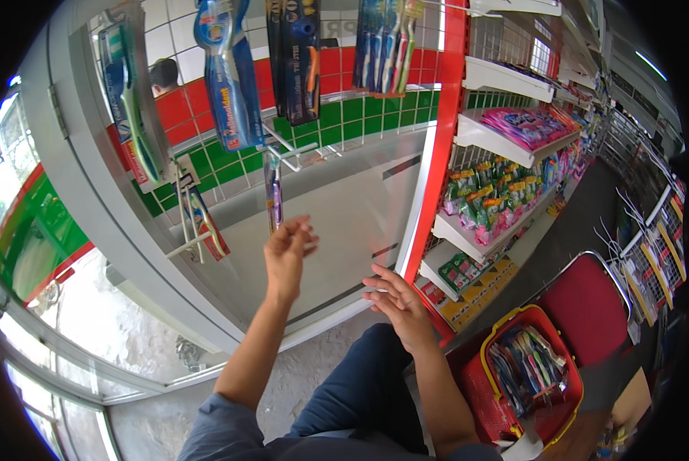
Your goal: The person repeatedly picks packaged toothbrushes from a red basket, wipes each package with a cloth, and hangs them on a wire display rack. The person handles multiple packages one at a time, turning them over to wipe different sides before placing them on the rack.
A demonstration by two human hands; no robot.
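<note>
My left hand [289, 245] is raised just below a packaged purple toothbrush [274, 193] hanging on a wire grid rack; its fingers are bent, and whether they touch the pack I cannot tell. Lower and to the right, my right hand [393, 302] hangs in the air, fingers apart, holding nothing. Above hang a blue toothbrush pack [229, 86], dark toothbrush packs [298, 69] and several multi-brush packs [382, 52]. At the left are a green toothbrush pack [131, 109] and a red and blue one [203, 213] by a metal hook [188, 245].
A red plastic basket [477, 392] with packaged toothbrushes [531, 363] stands at the lower right, beside a red chair [583, 311]. White shelves [494, 138] with packaged goods line the right. A grey door frame [90, 132] runs down the left. Behind the grid, a person's head [164, 75] shows.
</note>
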